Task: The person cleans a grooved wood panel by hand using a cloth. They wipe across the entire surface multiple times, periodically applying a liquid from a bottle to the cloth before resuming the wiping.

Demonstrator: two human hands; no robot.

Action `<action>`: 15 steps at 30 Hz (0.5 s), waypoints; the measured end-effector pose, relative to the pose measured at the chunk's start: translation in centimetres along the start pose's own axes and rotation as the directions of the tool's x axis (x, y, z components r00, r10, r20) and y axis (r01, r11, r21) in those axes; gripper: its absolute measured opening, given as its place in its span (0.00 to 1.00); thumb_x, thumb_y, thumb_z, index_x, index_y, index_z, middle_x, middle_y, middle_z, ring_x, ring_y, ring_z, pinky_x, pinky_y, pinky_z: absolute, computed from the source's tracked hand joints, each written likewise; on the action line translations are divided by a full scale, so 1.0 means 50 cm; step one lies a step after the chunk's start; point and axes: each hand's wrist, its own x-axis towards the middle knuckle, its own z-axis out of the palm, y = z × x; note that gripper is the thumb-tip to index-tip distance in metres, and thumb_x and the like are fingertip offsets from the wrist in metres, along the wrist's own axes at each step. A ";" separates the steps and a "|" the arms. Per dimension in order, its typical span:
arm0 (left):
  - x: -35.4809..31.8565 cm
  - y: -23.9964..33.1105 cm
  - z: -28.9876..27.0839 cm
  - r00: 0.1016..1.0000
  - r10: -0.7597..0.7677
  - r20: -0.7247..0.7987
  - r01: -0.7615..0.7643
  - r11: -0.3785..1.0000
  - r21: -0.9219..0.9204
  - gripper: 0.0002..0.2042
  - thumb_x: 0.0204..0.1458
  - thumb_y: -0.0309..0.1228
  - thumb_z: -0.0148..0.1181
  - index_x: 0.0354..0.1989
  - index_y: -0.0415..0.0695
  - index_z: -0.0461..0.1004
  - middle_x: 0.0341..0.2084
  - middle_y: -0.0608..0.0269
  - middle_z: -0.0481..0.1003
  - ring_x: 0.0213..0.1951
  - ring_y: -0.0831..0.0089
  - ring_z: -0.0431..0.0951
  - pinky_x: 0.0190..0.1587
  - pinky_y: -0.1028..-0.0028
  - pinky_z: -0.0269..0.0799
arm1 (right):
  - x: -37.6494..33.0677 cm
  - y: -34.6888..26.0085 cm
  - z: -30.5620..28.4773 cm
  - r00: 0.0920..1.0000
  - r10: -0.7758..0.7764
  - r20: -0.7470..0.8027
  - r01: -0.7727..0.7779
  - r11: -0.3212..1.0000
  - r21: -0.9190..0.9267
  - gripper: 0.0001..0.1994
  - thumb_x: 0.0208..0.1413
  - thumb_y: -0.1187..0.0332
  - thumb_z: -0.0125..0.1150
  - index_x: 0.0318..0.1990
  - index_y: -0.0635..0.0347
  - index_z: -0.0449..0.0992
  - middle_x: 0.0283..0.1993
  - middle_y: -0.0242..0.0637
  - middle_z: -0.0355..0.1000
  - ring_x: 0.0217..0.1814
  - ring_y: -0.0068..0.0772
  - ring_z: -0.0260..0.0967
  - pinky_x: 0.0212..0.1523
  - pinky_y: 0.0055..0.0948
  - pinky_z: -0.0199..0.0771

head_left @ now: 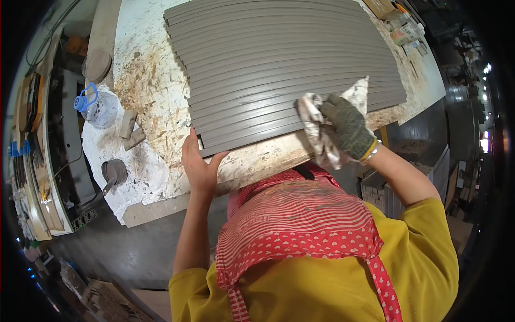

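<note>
Long grey slats [289, 70] lie side by side on the worktop, their left ends stepped. My bare left hand [199, 163] is at the near left corner of the slats, with fingers stretched along the slat ends and the thumb spread along the front edge. A dark knitted glove with a yellow cuff covers my right hand [346, 126], which is closed on a stained white rag [314, 129]. The rag bunches over the near edge of the slats, toward the right, and part of it hangs past them. Some fingertips of the gloved hand are hidden.
The white, stained worktop [153, 102] ends just before my apron. On its left stand a clear jug with a blue cap [101, 110], a round dark tin [114, 172] and small wooden blocks [127, 124]. A clear bottle [406, 33] is at the far right.
</note>
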 end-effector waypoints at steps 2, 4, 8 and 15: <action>-0.002 -0.008 0.001 1.000 0.015 -0.013 -0.015 1.000 -0.007 0.42 0.40 0.30 0.70 0.63 0.30 0.54 0.55 0.41 0.63 0.58 0.50 0.62 0.61 0.60 0.56 | 0.049 -0.070 0.015 0.992 -0.122 0.041 0.118 0.990 0.075 0.13 0.44 0.64 0.63 0.38 0.56 0.73 0.38 0.42 0.70 0.41 0.37 0.68 0.38 0.32 0.70; -0.003 -0.012 0.002 0.999 0.040 -0.028 -0.041 0.999 -0.025 0.43 0.40 0.32 0.71 0.63 0.31 0.54 0.54 0.40 0.63 0.57 0.49 0.62 0.59 0.58 0.57 | 0.102 -0.179 0.062 0.934 -0.306 -0.184 0.333 0.932 0.141 0.11 0.47 0.61 0.60 0.35 0.55 0.73 0.36 0.41 0.71 0.34 0.38 0.70 0.34 0.32 0.71; 0.009 0.009 -0.022 0.998 -0.020 0.058 0.028 0.989 -0.148 0.46 0.40 0.27 0.68 0.67 0.35 0.45 0.62 0.42 0.55 0.64 0.50 0.56 0.64 0.60 0.52 | 0.126 -0.137 0.053 0.928 -0.225 0.298 0.040 0.853 0.520 0.12 0.52 0.57 0.57 0.36 0.56 0.74 0.35 0.39 0.72 0.28 0.36 0.70 0.32 0.31 0.72; 0.086 0.066 -0.017 0.982 -0.119 0.150 0.160 0.941 -0.299 0.38 0.54 0.27 0.54 0.70 0.40 0.39 0.69 0.49 0.45 0.69 0.57 0.46 0.68 0.66 0.45 | 0.086 0.086 0.042 0.944 0.275 -0.183 -0.023 0.606 0.795 0.15 0.42 0.77 0.63 0.41 0.57 0.74 0.34 0.39 0.68 0.41 0.39 0.67 0.41 0.30 0.71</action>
